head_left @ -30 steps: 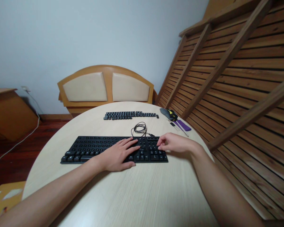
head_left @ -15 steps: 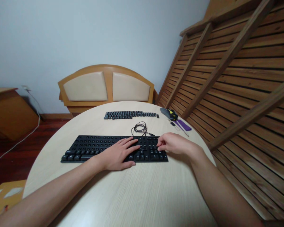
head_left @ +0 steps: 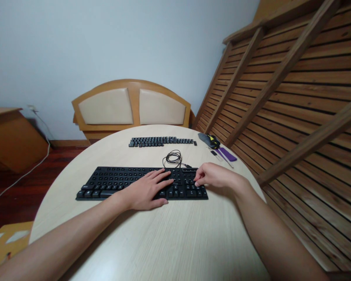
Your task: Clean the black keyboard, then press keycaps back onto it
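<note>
A black keyboard (head_left: 111,183) lies on the round table, with keycaps along its front row and number pad. Most of its main block shows bare key stems. My left hand (head_left: 146,190) rests flat over the keyboard's right-centre part, fingers spread, thumb at the front edge. Over the number pad, my right hand (head_left: 209,175) is closed in a pinch, its fingertips down at the keys. Whatever sits between those fingertips is hidden. Behind the keyboard lies its coiled cable (head_left: 173,157). Loose black keycaps (head_left: 152,141) stand in rows farther back.
At the table's (head_left: 163,242) right rear lie a grey, black and yellow item (head_left: 209,140), a purple strip (head_left: 228,154) and a thin metal tool (head_left: 226,160). A slatted wooden panel (head_left: 298,117) leans along the right. A headboard (head_left: 134,103) stands behind.
Almost nothing differs. Both hands keep their places on the keyboard; the whole view has shifted very slightly.
</note>
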The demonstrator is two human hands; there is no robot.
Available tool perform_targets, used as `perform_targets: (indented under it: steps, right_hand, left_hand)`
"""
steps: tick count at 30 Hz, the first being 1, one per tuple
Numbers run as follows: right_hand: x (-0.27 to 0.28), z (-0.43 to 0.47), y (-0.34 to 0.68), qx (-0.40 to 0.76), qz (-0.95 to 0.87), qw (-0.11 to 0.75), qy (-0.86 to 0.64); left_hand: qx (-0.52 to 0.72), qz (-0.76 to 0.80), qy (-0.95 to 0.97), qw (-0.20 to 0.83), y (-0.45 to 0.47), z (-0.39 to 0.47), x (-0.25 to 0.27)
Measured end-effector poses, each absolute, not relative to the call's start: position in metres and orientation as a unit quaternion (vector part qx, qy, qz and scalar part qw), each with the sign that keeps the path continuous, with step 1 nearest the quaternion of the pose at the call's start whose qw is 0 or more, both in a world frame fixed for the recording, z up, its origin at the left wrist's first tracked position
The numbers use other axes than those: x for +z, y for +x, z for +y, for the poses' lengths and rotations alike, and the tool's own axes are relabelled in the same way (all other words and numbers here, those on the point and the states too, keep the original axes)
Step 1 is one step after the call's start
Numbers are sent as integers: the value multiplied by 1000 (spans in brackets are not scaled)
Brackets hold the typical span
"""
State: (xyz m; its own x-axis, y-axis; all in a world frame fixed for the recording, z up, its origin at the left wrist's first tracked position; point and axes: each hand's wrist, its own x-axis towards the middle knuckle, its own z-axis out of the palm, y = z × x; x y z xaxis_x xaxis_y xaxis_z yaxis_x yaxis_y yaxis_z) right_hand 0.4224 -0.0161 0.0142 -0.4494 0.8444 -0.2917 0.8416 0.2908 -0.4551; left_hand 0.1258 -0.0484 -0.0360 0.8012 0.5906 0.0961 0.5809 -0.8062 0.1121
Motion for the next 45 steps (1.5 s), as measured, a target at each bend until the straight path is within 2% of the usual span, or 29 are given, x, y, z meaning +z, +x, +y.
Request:
perform_targets:
  steps: [10,16,24,35,45]
  right_hand:
    - [9,0,448,340,-822,69,-451]
    - [-11,47,447,111,-764,110,-626]
    - [-28,118,440,-1,-674,90,-733]
    - [-35,159,429,-18,-649,75,-757]
    - [-30,137,435,2,-681,57,-730]
  left_hand:
    - [65,304,950,42,125,-47,-36]
    - [51,311,948,43,126,-49,-33]
    - [55,312,947,52,127,-50,-31]
    - [48,314,946,64,128,-49,-31]
    - [47,311,948,59,128,-49,-31]
